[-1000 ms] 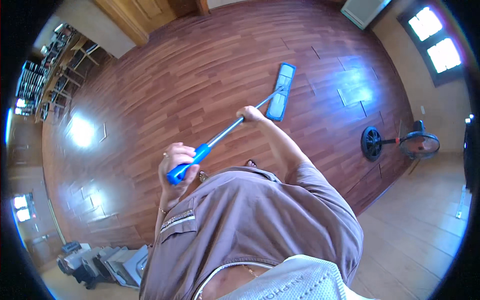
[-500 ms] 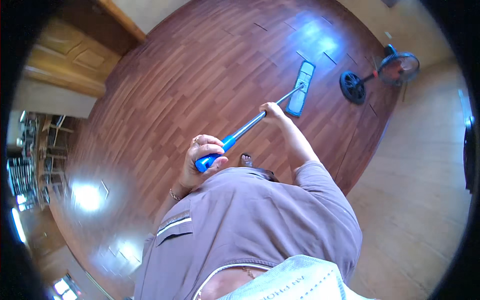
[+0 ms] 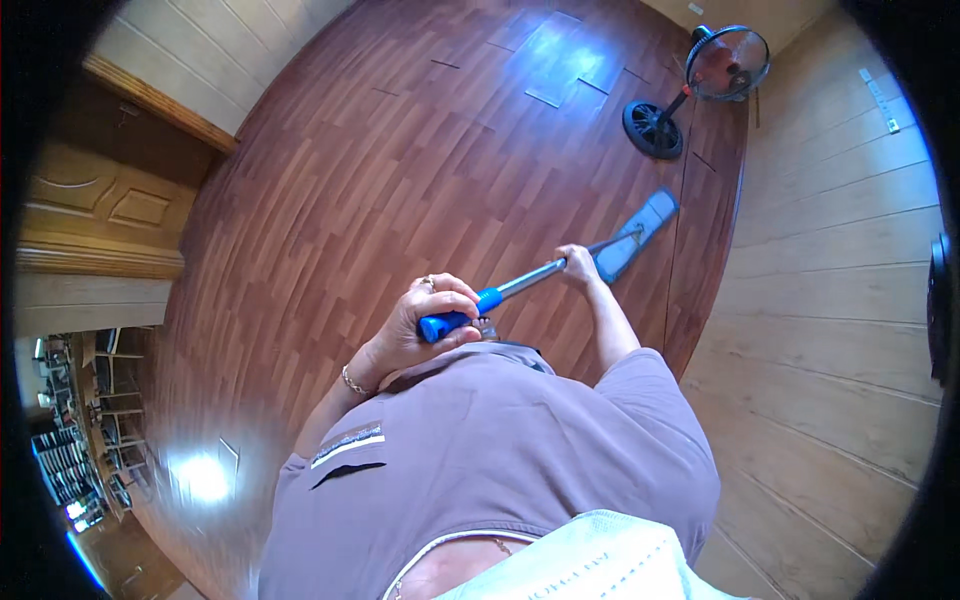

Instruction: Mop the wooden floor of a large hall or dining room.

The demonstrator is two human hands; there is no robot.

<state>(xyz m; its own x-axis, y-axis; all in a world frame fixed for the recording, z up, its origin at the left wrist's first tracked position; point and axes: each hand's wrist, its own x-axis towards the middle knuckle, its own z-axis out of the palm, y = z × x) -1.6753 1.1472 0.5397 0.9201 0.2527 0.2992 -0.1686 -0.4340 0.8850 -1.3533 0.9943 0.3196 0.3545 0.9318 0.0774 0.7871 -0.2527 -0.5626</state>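
A flat mop [image 3: 530, 280] with a metal pole and a blue grip end slants across in front of me. My left hand [image 3: 432, 314] is closed round the blue grip at waist height. Farther down the pole, my right hand [image 3: 577, 266] is wrapped round the bare metal. The rectangular grey-blue mop head [image 3: 655, 212] lies on the reddish-brown plank floor [image 3: 380, 190], right of centre, beyond my right hand and not far from the right wall.
A black pedestal fan [image 3: 655, 128] with a round base stands at the far right. The pale panelled wall [image 3: 820, 330] runs along the right. At left are a wooden door [image 3: 110, 205] and shelving [image 3: 105, 410] with various items.
The mop head has swung right and nearer, toward the right wall. Both hands have shifted right with the pole, keeping their grip. The view has turned, so the fan appears farther left.
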